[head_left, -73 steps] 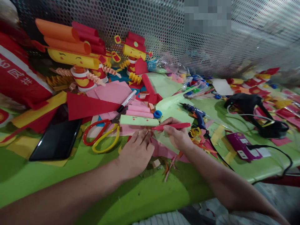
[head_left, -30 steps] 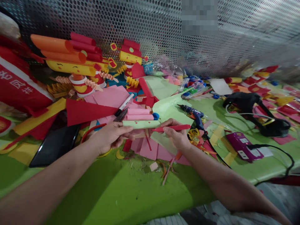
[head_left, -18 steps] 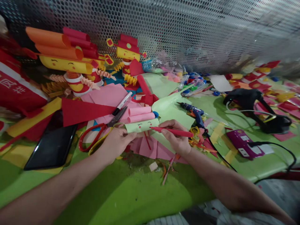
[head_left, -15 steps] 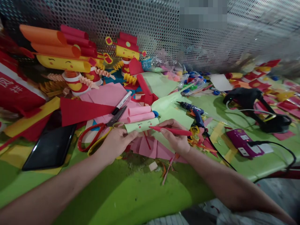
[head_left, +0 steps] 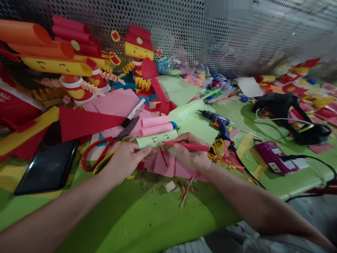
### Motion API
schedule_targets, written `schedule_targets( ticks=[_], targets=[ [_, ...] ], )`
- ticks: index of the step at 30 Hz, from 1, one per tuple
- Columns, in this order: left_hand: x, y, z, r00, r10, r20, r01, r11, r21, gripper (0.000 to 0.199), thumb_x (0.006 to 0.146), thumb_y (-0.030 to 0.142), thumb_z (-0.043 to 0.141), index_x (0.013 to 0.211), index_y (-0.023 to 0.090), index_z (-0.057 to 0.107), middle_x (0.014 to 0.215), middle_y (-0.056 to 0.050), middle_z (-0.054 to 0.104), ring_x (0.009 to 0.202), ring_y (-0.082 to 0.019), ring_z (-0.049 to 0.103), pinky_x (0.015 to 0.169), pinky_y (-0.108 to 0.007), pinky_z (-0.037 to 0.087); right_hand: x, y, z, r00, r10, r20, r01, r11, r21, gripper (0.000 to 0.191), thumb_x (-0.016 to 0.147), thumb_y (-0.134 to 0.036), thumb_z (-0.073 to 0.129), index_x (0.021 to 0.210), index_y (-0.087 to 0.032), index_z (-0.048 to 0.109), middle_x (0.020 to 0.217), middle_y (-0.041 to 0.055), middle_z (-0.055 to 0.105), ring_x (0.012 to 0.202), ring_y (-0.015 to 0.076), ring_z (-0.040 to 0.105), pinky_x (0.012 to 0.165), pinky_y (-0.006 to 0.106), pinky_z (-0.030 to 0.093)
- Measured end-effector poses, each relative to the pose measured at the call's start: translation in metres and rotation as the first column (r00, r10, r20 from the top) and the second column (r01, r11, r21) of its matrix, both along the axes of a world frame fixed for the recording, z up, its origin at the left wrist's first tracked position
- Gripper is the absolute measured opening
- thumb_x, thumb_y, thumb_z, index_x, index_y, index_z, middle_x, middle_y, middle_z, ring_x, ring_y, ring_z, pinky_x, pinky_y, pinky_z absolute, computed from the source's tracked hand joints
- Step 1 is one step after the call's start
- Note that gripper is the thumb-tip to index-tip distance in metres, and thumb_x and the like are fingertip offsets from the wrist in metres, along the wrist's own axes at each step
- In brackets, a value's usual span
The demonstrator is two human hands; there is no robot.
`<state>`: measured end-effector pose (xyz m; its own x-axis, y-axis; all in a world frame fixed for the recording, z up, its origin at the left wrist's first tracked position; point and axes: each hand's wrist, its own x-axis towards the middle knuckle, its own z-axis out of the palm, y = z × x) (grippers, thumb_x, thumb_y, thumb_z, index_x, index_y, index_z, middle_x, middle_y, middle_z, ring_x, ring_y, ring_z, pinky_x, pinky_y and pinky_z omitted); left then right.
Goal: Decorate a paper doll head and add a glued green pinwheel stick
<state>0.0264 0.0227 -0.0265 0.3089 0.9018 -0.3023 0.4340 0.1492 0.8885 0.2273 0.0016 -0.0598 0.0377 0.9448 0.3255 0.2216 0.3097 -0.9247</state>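
Observation:
A pale green paper roll (head_left: 158,139) with a small drawn face lies in front of me, two pink paper rolls (head_left: 155,125) along its top. My left hand (head_left: 129,156) pinches the green roll at its left end. In my right hand (head_left: 193,153) is a red marker (head_left: 191,146), its tip on or close to the roll's face below the eyes. Scissors (head_left: 105,151) with red and yellow handles lie beside my left hand. Behind them rests a black-capped marker (head_left: 133,112) on pink paper. Folded pink paper (head_left: 168,163) sits beneath my hands.
Paper figures (head_left: 138,52) stand along the perforated metal screen (head_left: 179,31). A black phone (head_left: 47,161) lies at left. At right are a blue glue gun (head_left: 218,123), a purple power socket (head_left: 275,158) with a cord, and a black strapped device (head_left: 289,116). Scraps litter the green table (head_left: 147,218).
The red marker's tip has shifted from beside the right drawn eye to lower and nearer the middle of the face. The whole scene sits slightly further left in view.

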Motion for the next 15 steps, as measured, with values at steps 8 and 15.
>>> schedule_targets(
  ticks=[8,15],
  targets=[
    [-0.0005,0.0009,0.0007,1.0,-0.021,-0.013,0.021,1.0,0.007,0.024,0.072,0.041,0.057,0.069,0.021,0.07,0.068,-0.003,0.069,0.072,-0.022,0.061,0.065,-0.032,0.048,0.0007,-0.0002,-0.0017,1.0,0.014,0.004,-0.014,1.0,-0.015,0.011,0.073,-0.03,0.066,0.078,-0.021,0.062,0.068,0.0005,0.066,0.057,0.0119,0.059,0.051,0.026,0.047],
    [0.0003,0.0009,0.0019,1.0,-0.01,-0.012,0.01,1.0,-0.012,0.023,0.071,0.042,0.058,0.065,0.022,0.069,0.061,-0.002,0.067,0.066,-0.021,0.06,0.061,-0.03,0.047,0.0002,-0.0002,-0.0019,1.0,0.019,-0.013,-0.019,0.999,-0.028,0.012,0.072,-0.031,0.066,0.078,-0.021,0.062,0.066,-0.0001,0.066,0.056,0.0117,0.058,0.05,0.026,0.047]
  ],
)
